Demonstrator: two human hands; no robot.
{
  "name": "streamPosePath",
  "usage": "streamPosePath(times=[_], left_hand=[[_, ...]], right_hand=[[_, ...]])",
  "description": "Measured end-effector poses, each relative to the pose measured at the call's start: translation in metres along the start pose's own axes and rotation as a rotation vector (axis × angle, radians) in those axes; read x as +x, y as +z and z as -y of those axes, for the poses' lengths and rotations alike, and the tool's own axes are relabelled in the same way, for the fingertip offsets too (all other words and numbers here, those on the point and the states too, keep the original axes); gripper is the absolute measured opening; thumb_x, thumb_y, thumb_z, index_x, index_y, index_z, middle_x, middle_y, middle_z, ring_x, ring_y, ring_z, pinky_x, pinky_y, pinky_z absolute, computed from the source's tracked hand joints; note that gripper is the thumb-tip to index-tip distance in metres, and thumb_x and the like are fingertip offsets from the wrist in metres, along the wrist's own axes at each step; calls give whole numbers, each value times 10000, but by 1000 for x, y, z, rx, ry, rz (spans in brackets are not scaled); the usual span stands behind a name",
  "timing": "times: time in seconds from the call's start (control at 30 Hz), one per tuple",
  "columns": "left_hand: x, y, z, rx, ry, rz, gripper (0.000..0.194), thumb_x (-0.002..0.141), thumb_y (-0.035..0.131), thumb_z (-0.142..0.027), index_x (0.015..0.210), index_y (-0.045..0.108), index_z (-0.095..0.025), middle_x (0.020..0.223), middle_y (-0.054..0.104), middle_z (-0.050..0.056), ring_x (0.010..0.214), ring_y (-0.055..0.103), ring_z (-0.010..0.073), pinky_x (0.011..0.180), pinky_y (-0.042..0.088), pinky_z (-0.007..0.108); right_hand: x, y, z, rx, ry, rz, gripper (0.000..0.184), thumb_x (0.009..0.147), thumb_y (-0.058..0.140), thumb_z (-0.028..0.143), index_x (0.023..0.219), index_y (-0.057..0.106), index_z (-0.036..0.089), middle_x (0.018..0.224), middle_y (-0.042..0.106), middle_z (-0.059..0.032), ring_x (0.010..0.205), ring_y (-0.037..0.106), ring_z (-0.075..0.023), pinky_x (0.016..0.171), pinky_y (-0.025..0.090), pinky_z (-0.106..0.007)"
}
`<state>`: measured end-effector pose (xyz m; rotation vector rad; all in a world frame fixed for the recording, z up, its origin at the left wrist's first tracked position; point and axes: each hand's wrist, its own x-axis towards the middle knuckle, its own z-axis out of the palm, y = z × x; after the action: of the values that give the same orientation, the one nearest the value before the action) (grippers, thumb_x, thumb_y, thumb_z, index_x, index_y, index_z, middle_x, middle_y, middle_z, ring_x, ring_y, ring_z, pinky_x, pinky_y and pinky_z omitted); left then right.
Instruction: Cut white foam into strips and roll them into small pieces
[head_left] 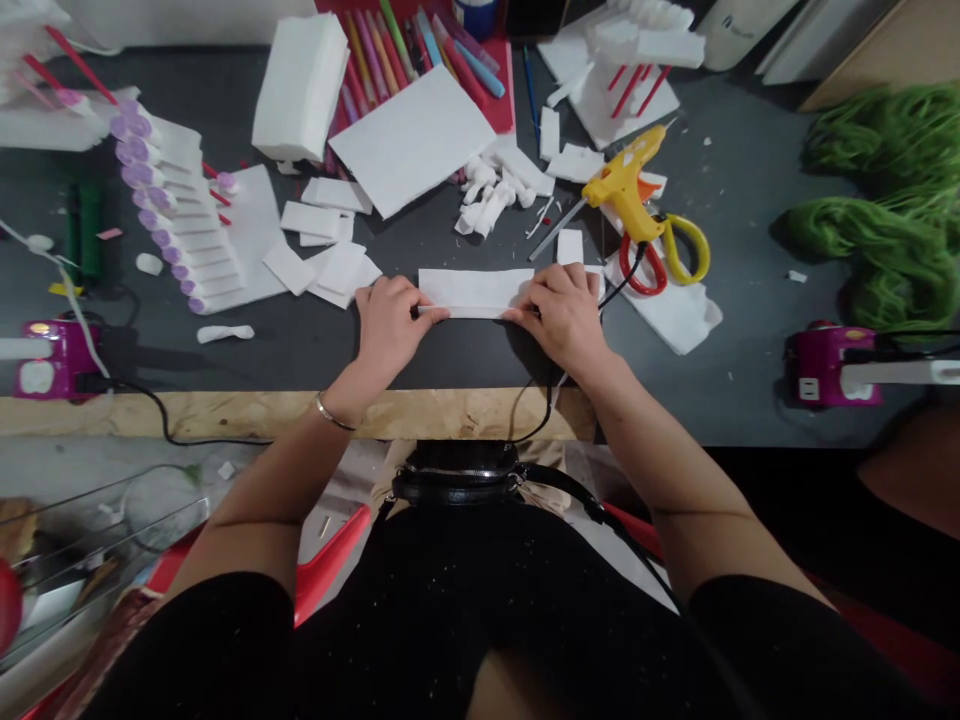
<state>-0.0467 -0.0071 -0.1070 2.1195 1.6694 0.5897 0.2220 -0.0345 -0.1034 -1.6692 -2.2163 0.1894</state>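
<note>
A white paper strip (477, 288) lies crosswise on the dark table in front of me, its near edge turned over into a narrow band. My left hand (394, 322) pinches the left end of that band between thumb and fingers. A small dark tip shows beside the left thumb; what it belongs to is hidden. At the right end, my right hand (564, 312) grips the same edge, fingers curled and thumb pointing inward. Just beyond the right hand lie a yellow glue gun (628, 185) and scissors (684, 262) with red and yellow handles. Small white rolled pieces (491, 195) sit behind the strip.
White rectangular pieces (311, 222) lie left of centre, near a stepped white model with purple-tipped rolls (169, 215). Behind are a white stack (300, 85) and coloured pens (386, 50). Green yarn (885, 200) and a purple power socket (834, 368) are at right, beside another person's arm (919, 470).
</note>
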Motion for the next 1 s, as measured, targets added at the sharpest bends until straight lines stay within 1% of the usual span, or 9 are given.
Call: streamPosePath(times=[0.17, 0.3, 0.47, 0.53, 0.63, 0.73, 0.83, 1.0], left_hand=[[0, 0, 2, 9, 0, 10, 412, 899, 758, -588, 711, 673, -231, 866, 671, 51, 958, 564, 282, 914, 389, 481], [1, -2, -2, 38, -52, 46, 379, 876, 807, -529, 709, 662, -221, 889, 669, 47, 986, 577, 282, 938, 395, 471], [1, -12, -11, 72, -101, 107, 329, 922, 764, -476, 749, 663, -215, 944, 673, 51, 1042, 574, 280, 981, 388, 452], [1, -16, -13, 78, -112, 137, 297, 939, 745, -447, 767, 670, -217, 959, 681, 51, 1057, 576, 280, 989, 388, 451], [1, -19, -15, 74, -123, 147, 260, 952, 731, -397, 773, 671, -218, 970, 690, 48, 1074, 585, 279, 1008, 387, 460], [1, -19, -14, 63, -132, 133, 257, 941, 744, -379, 760, 660, -217, 965, 691, 45, 1067, 589, 273, 1020, 389, 464], [1, -18, -11, 48, -116, 123, 278, 933, 748, -403, 751, 648, -217, 951, 682, 46, 1044, 584, 267, 1009, 402, 459], [1, -18, -9, 58, -119, 123, 296, 932, 743, -421, 745, 642, -215, 945, 663, 51, 1050, 585, 277, 1014, 411, 471]], right_hand=[[0, -1, -5, 28, -18, 26, 254, 1004, 632, 444, 856, 691, 245, 1117, 649, -110, 1100, 489, -340, 949, 367, -518], [0, -1, -8, 8, -18, 49, 245, 991, 654, 431, 842, 687, 240, 1153, 648, -111, 1128, 484, -345, 966, 366, -524], [0, 0, -10, 44, -7, 22, 230, 976, 673, 399, 813, 693, 239, 1156, 665, -102, 1131, 502, -344, 988, 368, -546], [0, 0, -11, 44, -3, 42, 208, 981, 658, 388, 840, 711, 245, 1178, 663, -100, 1146, 499, -347, 993, 367, -554], [0, 0, -12, 33, 0, 67, 192, 979, 655, 383, 865, 729, 247, 1201, 657, -101, 1164, 495, -351, 999, 370, -563], [1, 2, -13, 44, -10, 13, 217, 972, 674, 394, 821, 717, 246, 1156, 673, -96, 1134, 522, -342, 1005, 380, -573], [1, 4, -13, 61, -21, -47, 254, 958, 700, 405, 765, 695, 239, 1108, 685, -89, 1096, 548, -330, 1007, 391, -576], [1, 6, -14, 65, -27, -73, 261, 937, 713, 408, 735, 688, 244, 1086, 684, -84, 1090, 547, -332, 1025, 387, -594]])
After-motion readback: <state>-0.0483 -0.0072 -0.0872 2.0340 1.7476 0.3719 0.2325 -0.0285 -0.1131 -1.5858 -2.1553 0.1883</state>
